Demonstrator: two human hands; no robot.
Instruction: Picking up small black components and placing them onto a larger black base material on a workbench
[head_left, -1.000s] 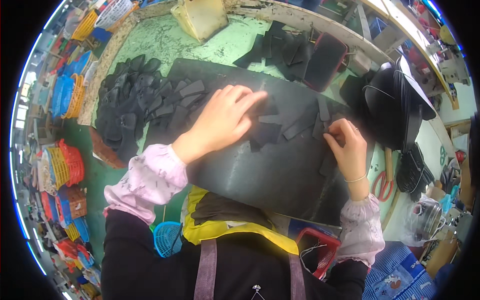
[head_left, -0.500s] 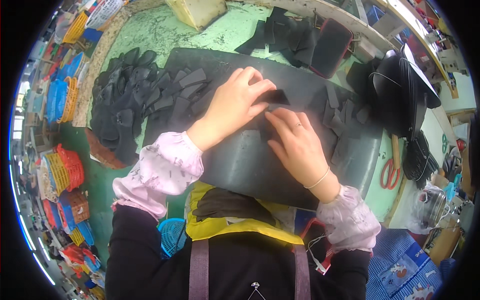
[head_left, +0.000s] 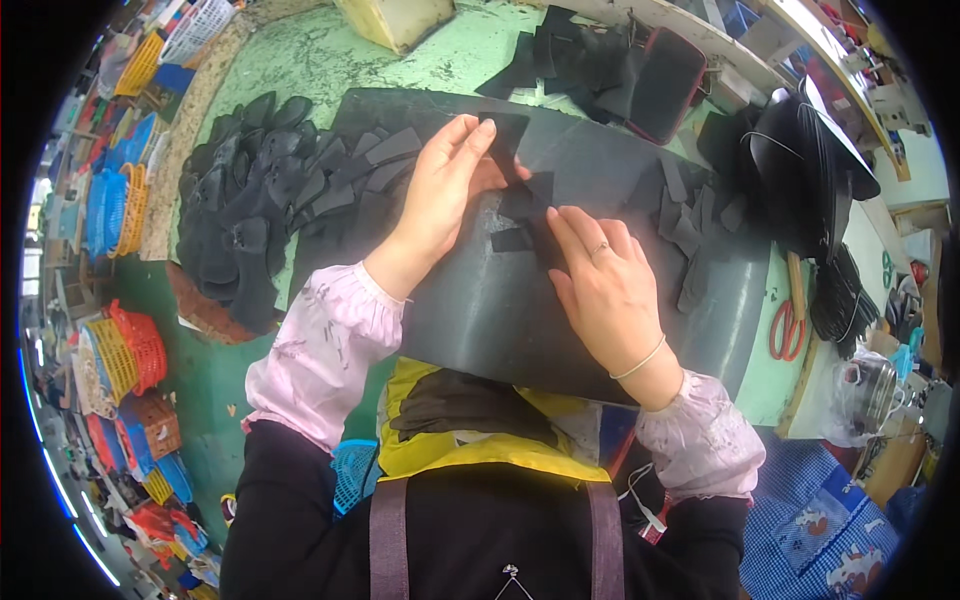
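Observation:
My left hand point(head_left: 440, 185) is closed on a flat black cut piece point(head_left: 503, 140), pinched between thumb and fingers and tilted up off the black board point(head_left: 480, 335). Lower right of it, my right hand point(head_left: 610, 285) lies over the board with its fingers stretched out and the thumb apart. Its fingertips touch or nearly touch another dark piece point(head_left: 540, 192). Beside those fingers a small black strip point(head_left: 512, 240) rests on the board. The dark pieces overlap here, and their exact edges are hard to make out.
A heap of black cut pieces point(head_left: 240, 190) lies at the left. Loose pieces point(head_left: 680, 225) lie on the board's right. A phone point(head_left: 668, 85) is at the back, bundled black sheets point(head_left: 795, 170) at the right, and red-handled scissors point(head_left: 787, 330) near them.
My left hand has shifted slightly left and turned, lifting a black piece to a tilt. My right hand has moved a little right and down. The small strip beside it now shows.

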